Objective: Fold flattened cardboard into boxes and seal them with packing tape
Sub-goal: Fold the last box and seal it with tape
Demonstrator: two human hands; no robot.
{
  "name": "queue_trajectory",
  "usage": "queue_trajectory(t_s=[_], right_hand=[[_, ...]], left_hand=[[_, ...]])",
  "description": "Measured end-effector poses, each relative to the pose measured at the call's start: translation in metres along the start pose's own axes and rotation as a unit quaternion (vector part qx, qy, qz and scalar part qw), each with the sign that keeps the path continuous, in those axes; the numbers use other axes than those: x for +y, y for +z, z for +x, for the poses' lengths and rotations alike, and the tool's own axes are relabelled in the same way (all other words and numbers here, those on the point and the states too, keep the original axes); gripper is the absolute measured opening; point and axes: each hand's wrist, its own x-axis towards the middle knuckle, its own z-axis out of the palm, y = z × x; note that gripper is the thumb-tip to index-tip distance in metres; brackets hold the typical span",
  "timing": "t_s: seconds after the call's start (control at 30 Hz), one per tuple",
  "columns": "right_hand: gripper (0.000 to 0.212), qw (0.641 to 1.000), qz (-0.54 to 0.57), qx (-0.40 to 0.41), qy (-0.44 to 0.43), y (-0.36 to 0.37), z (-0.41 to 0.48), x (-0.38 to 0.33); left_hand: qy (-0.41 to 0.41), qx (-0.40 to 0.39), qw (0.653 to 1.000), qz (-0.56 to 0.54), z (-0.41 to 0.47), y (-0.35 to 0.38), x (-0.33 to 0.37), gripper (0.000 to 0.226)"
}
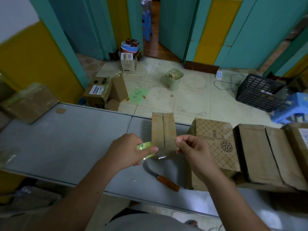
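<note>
A small brown cardboard box (163, 129) stands on the grey table (70, 139), its two top flaps meeting at a seam that runs away from me. My left hand (128, 150) grips a roll of clear greenish packing tape (144, 145) just left of the box's near end. My right hand (191, 147) pinches the pulled-out tape end at the box's near right corner. A shiny strip of tape (160, 156) stretches between both hands across the near face.
A curved knife with a wooden handle (164, 177) lies on the table below the box. A patterned box (215, 144) and taped cartons (266, 155) stand to the right. Another carton (31, 102) sits far left. Beyond the table edge are a bucket (174, 79), a crate (260, 92) and a blue stool (291, 107).
</note>
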Motion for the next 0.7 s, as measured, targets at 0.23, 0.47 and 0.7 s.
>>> queue_trajectory(t_s=[0.23,0.47,0.7], right_hand=[[0.010,0.992,0.085,0.014,0.096,-0.011,0.009,0.008],[0.009,0.996,-0.006,0.058,0.068,-0.017,0.013,0.008],[0.010,0.983,-0.081,0.155,0.046,0.019,0.013,0.036]], left_hand=[[0.097,-0.047,0.937,-0.331,-0.008,-0.004,-0.015,0.025],[0.007,-0.032,0.996,-0.079,0.007,0.002,-0.038,0.054],[0.001,-0.084,0.995,0.058,0.031,0.008,-0.047,0.041]])
